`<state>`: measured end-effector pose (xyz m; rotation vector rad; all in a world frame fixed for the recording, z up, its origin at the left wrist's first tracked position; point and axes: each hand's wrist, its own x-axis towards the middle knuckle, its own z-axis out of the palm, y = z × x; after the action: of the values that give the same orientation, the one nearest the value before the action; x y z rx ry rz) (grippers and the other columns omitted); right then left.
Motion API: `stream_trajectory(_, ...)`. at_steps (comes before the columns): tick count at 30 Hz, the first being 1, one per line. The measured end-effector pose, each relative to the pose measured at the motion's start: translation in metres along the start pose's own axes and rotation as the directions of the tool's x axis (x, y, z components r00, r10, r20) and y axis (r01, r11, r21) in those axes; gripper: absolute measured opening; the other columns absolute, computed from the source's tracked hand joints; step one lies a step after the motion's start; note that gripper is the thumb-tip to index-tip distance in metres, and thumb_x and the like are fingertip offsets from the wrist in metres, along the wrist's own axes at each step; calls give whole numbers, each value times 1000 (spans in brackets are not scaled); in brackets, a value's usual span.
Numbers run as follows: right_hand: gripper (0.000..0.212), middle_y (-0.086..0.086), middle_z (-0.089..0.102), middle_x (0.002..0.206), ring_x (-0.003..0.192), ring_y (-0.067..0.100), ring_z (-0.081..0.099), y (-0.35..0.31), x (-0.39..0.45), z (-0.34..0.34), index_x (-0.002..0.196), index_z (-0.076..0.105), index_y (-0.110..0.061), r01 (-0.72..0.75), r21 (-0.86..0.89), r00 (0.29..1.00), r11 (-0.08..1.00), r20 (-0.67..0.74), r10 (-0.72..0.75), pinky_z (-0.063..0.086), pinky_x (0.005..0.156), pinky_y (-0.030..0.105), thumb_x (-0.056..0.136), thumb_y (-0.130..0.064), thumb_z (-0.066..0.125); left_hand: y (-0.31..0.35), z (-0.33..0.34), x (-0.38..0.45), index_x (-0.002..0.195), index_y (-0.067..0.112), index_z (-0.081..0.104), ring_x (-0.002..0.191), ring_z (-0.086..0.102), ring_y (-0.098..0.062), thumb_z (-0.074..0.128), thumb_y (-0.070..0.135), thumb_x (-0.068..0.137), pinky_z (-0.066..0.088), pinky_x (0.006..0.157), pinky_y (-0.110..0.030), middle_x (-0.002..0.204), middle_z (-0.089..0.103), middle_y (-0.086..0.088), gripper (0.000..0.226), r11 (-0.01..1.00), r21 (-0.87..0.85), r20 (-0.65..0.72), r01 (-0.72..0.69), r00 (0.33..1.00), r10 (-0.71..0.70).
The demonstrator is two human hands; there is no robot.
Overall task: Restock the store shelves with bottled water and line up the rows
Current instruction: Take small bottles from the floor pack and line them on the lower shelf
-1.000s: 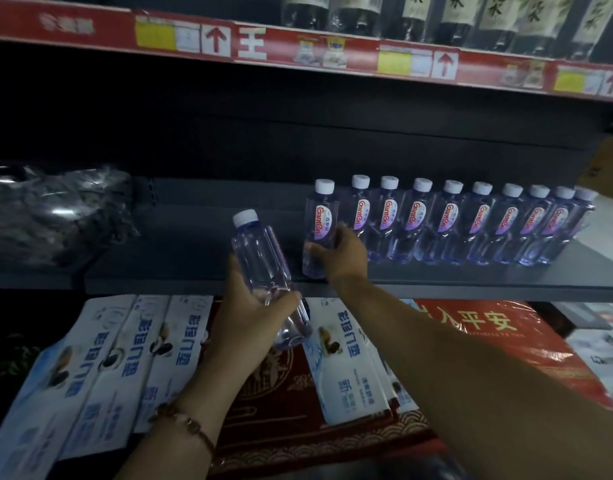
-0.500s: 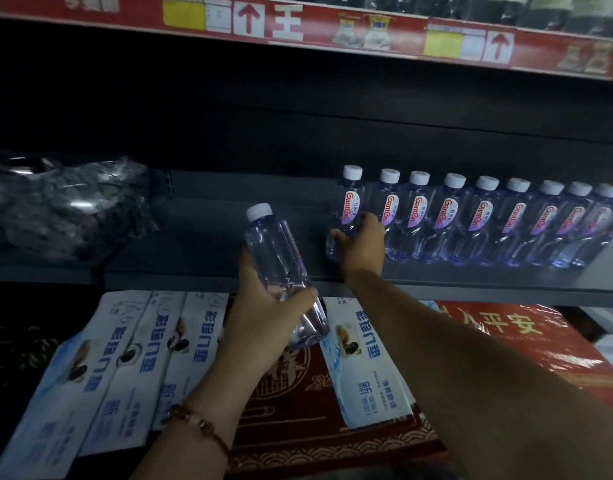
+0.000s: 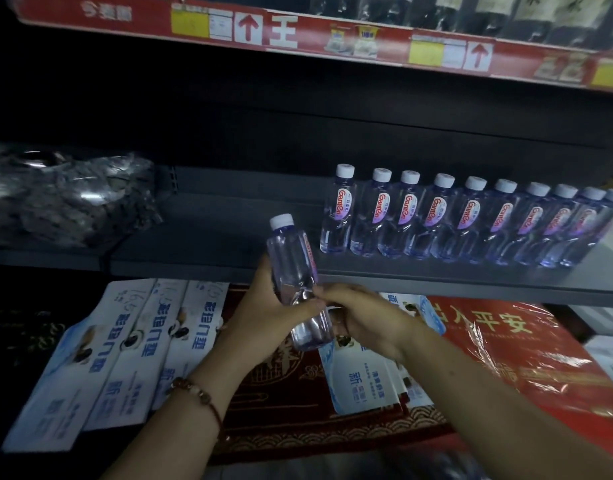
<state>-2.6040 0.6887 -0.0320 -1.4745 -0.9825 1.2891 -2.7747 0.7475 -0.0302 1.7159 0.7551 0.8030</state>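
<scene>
Hands (image 3: 318, 317) both grip one unshelved bottle (image 3: 298, 282); shelved row (image 3: 471, 220) reads "GanTen".

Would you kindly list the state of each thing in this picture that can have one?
Held water bottle: capped, tilted, off the shelf, gripped by both hands.
Left hand: wrapped round the bottle's middle.
Right hand: gripping the bottle's lower part.
Row of water bottles: upright, capped, labels forward, lined up on the shelf.
Plastic wrap: crumpled on the shelf's left.
</scene>
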Motion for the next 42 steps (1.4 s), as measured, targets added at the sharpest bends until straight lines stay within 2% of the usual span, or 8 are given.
stream_trajectory(5, 10, 1, 75, 92, 82, 11, 69, -5, -17, -10, 95, 75, -14, -6, 11, 997, 1000, 82, 5, 55, 82, 28, 93, -13, 66, -5, 3, -6, 132, 59, 41, 109, 67, -1, 88, 41, 73, 54, 99, -40, 118, 70, 20, 78, 994, 109, 94, -13, 996, 2)
stream_trajectory(9, 17, 4, 77, 102, 95, 16, 71, -2, -21, -12, 106, 75, -12, 67, -94, 998, 993, 10, -67, 55, 94, 34, 90, -15, 69, -6, 4, -8, 134, 62, 32, 106, 65, 7, 86, 39, 78, 53, 92, -28, 119, 65, 30, 81, 976, 210, 109, -64, 993, 42)
stream_trajectory(14, 22, 0, 77, 93, 84, 12, 73, -2, -20, -12, 110, 72, -8, 153, -113, 987, 982, -37, -158, 56, 77, 19, 88, -6, 71, -3, 1, -7, 139, 58, 30, 98, 63, 8, 80, 51, 78, 48, 77, -17, 110, 62, 34, 79, 912, 396, 87, -106, 993, 78)
stream_trajectory(19, 22, -2, 78, 91, 85, 11, 74, -11, 2, -4, 106, 72, -11, 250, -160, 950, 955, -149, -273, 55, 75, 17, 85, -5, 75, -9, -5, -3, 155, 42, 12, 136, 45, -16, 63, 63, 88, 42, 92, -29, 154, 42, 8, 87, 734, 671, 22, -108, 992, 127)
stream_trajectory(22, 26, -1, 77, 97, 88, 8, 73, -19, 23, 5, 111, 72, -11, 311, -231, 897, 922, -249, -365, 53, 73, 15, 85, -8, 76, -10, -8, -3, 160, 35, 2, 152, 19, -26, 52, 65, 93, 27, 118, -44, 169, 10, -3, 90, 596, 803, -8, -26, 999, 54)
stream_trajectory(28, 21, -1, 70, 94, 88, 14, 66, -20, 85, 13, 100, 67, -13, 274, -378, 689, 884, -564, -455, 52, 76, 26, 85, -27, 76, -18, -3, -12, 161, 30, 0, 155, 5, -30, 47, 61, 97, 12, 124, -49, 169, 0, -10, 85, 452, 891, 10, -45, 997, 79)
stream_trajectory(31, 24, -3, 63, 91, 81, 10, 60, -16, 110, 13, 99, 62, -13, 230, -396, 619, 889, -646, -448, 46, 66, 18, 86, -30, 75, -26, 0, -16, 160, 31, -3, 155, -1, -30, 45, 59, 99, 5, 124, -50, 169, -5, -9, 83, 434, 899, 39, -56, 998, 47)
stream_trajectory(42, 42, 7, 56, 114, 103, 24, 59, -21, 148, 21, 106, 51, -13, 116, -409, 497, 905, -765, -410, 52, 92, 43, 83, -35, 79, -42, -1, -12, 160, 32, -2, 155, 4, -30, 47, 55, 99, 10, 123, -51, 169, -4, -9, 82, 432, 900, 60, -63, 998, 21)
